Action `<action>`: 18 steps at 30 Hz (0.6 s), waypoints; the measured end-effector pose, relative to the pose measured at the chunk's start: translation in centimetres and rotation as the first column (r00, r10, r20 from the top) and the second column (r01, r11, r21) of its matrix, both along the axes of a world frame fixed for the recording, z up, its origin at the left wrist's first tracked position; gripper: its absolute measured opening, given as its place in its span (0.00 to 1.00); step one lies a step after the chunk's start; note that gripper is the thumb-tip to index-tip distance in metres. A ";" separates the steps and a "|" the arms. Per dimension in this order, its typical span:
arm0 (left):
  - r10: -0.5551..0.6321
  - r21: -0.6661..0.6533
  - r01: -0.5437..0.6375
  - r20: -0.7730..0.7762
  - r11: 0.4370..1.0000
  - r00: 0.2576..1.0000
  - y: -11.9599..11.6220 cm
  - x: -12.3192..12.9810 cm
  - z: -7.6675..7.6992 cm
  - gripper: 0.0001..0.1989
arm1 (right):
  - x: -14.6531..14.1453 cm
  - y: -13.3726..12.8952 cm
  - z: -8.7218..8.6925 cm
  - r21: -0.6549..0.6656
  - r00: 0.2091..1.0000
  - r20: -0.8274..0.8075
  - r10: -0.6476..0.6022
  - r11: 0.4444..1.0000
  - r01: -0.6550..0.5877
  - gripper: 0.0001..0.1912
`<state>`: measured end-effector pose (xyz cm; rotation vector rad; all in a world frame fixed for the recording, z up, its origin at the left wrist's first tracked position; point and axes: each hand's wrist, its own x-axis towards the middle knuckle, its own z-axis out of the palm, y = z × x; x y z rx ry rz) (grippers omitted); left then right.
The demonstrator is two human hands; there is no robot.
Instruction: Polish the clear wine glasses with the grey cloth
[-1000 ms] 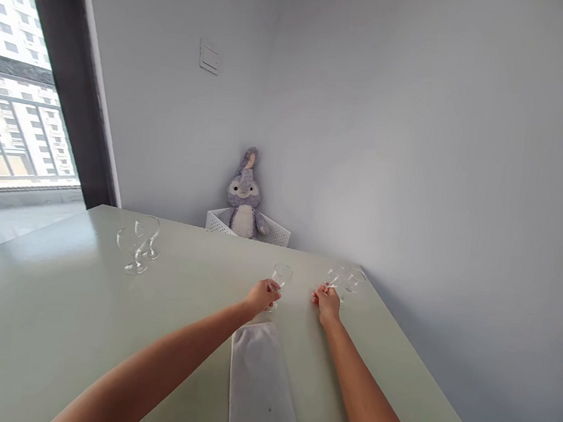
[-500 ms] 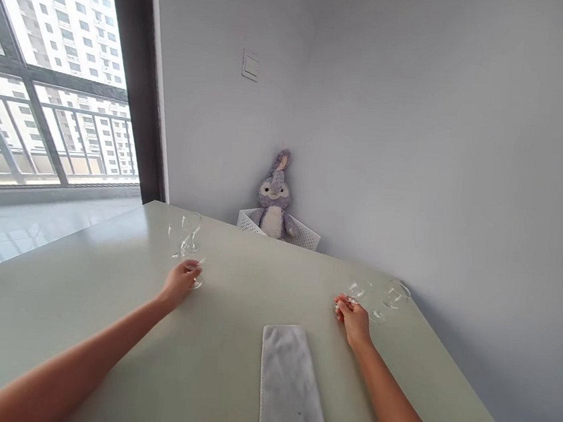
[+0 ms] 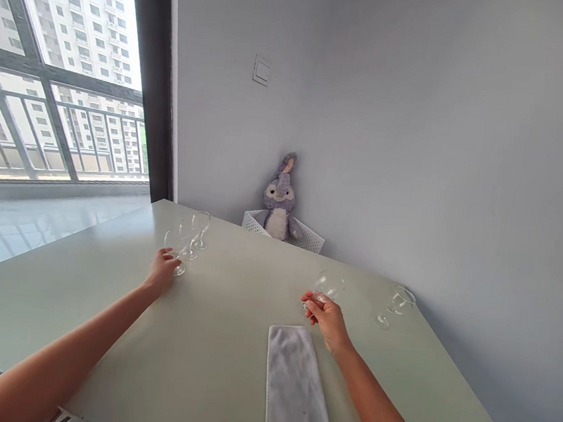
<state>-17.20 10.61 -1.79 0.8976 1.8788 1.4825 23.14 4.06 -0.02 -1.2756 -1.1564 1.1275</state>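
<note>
My left hand (image 3: 160, 272) is closed around the lower part of a clear wine glass (image 3: 176, 239), which stands upright on the table with its foot (image 3: 179, 269) showing beside the fingers. Just behind it two more clear glasses (image 3: 201, 227) stand upright in a row. Over the right half of the table, my right hand (image 3: 323, 315) grips a second wine glass (image 3: 330, 284) by its stem. That glass is tilted, bowl toward the back right. Farther right, another wine glass (image 3: 402, 299) lies on its side, its foot (image 3: 381, 321) toward me.
A folded grey-white cloth (image 3: 296, 387) lies on the pale table (image 3: 206, 351), left of my right forearm. Behind the table's back edge a plush rabbit (image 3: 279, 201) sits in a white perforated basket (image 3: 311, 240). Walls rise behind and to the right; a window is at left.
My left hand has moved left with its glass, which now stands upright by the other two. My right hand has drawn its glass leftward, away from the lying one.
</note>
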 end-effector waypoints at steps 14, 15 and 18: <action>-0.827 0.090 0.827 0.171 0.555 0.536 -10.4 15.5 3.4 0.16 | -11.8 -4.1 1.5 0.017 0.882 0.212 0.422 0.900 -0.435 0.28; -0.828 0.107 0.824 0.163 0.556 0.537 -10.2 15.3 3.2 0.15 | -11.6 -4.2 1.7 0.002 0.873 0.227 0.431 0.896 -0.443 0.29; -0.695 0.050 0.694 0.077 0.719 0.715 -8.9 12.6 1.9 0.15 | -9.2 -3.9 2.3 -0.010 0.888 0.264 0.375 0.922 -0.387 0.29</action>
